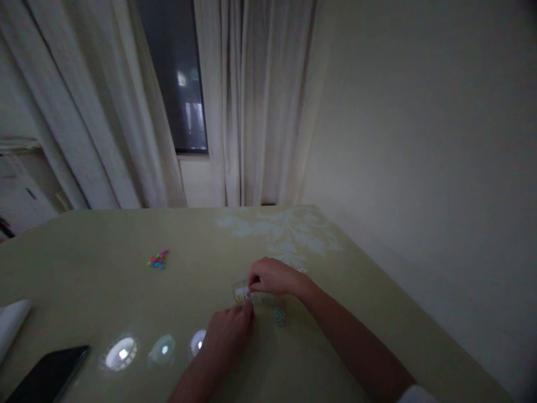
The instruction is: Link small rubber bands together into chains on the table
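A small clear plastic box (268, 300) with compartments lies on the table in front of me. One compartment holds something yellow and white, and a cluster of tiny blue-green pieces (279, 318) shows at its near right corner. My left hand (231, 327) is closed, its fingertips pressed against the box's near edge. My right hand (272, 276) reaches over the box from the right, finger and thumb pinched together just above my left fingertips. Whatever lies between the fingers is too small and dim to make out.
A pile of small brightly coloured pieces (158, 260) lies farther left on the table (201, 240). At the near left are a dark phone or tablet (50, 374) and a white object (12, 324). A wall (419, 168) borders the right side; curtains (268, 101) hang behind.
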{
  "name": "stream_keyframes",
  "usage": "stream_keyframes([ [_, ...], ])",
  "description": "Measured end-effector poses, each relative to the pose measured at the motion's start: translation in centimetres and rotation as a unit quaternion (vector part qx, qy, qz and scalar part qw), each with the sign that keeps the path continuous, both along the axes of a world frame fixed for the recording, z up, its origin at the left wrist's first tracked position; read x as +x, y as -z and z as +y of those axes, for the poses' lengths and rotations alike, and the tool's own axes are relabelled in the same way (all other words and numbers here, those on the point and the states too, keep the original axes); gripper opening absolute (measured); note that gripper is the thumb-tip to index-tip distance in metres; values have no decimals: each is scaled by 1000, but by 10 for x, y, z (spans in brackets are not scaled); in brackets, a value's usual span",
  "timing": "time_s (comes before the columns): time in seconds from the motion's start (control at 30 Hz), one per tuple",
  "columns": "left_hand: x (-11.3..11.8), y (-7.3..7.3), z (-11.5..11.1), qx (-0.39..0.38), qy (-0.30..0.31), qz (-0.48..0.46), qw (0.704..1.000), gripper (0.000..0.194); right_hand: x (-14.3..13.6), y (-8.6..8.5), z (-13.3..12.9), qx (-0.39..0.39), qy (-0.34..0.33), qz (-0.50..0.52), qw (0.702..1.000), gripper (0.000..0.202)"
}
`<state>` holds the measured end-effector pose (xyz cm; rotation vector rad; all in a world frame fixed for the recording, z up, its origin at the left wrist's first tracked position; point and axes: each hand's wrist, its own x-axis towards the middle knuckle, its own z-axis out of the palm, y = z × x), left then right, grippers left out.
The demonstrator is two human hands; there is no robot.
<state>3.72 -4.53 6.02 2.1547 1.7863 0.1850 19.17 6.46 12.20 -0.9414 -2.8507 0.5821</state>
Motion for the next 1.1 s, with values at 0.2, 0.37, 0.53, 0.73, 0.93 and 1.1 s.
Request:
stream_keyframes([
  [0.2,-22,-7,7,77,-52,-397,913,39,15,-9,-4,-116,-47,164,978,12],
  [0.37,-30,-8,11,35,-80,-509,856,43,8,-7,-7,-95,-16,187,978,7],
  [0.53,-35,-6,11,27,-64,-498,864,44,4,0,-9,-95,-27,187,977,14],
  [0.73,-34,-13,9,18,-86,-482,872,46,2,2,-6,-80,-48,185,978,11],
  [0.93,-48,-16,14,52,-146,-420,894,52,-2,9,-6,-31,-24,96,995,6],
  [1.1,-63,-12,21,112,-184,-376,901,53,-8,22,-8,44,12,-11,999,7],
])
